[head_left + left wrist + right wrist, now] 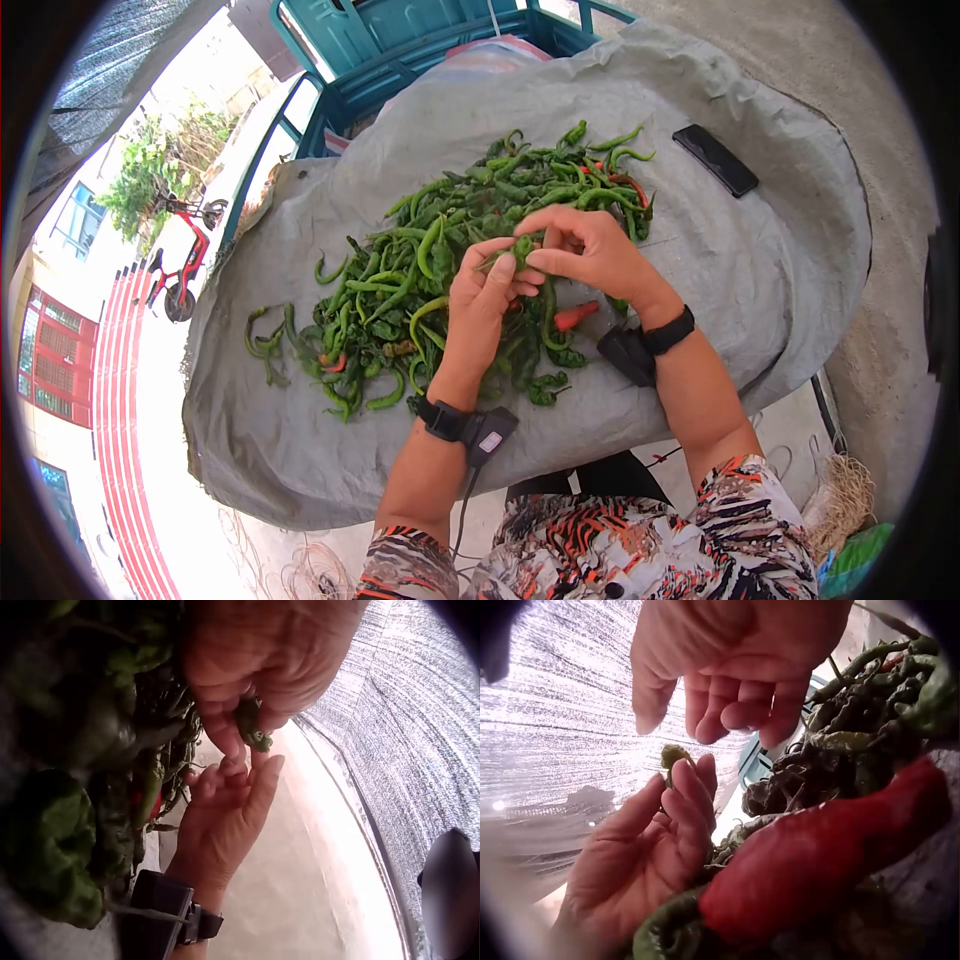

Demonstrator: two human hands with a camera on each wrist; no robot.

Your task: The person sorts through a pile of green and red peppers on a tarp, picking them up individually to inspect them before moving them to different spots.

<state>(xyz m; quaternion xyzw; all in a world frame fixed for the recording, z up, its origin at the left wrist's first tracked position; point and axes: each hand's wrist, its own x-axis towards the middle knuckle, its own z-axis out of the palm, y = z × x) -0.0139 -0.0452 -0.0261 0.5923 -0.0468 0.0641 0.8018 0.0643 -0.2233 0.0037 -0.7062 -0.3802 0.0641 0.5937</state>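
In the head view my left hand (482, 290) pinches a small crumpled green pepper (522, 250) between thumb and fingers, above the pile of peppers (395, 290). One end of that pepper (675, 756) sticks up past the fingertips in the right wrist view. My right hand (600, 250) is close beside it, thumb and fingers spread around a gap. Seen from the right wrist, the right hand (735, 667) has loosely bent fingers and stands apart from the pepper. A red pepper (575, 316) lies below the right hand.
The peppers lie on a grey cloth (700, 270) draped over a teal cart (380, 50). A black phone (715, 160) rests at the right of the cloth. Several loose peppers (265, 345) lie at the left. A bundle of straw-coloured fibres (840, 500) is at lower right.
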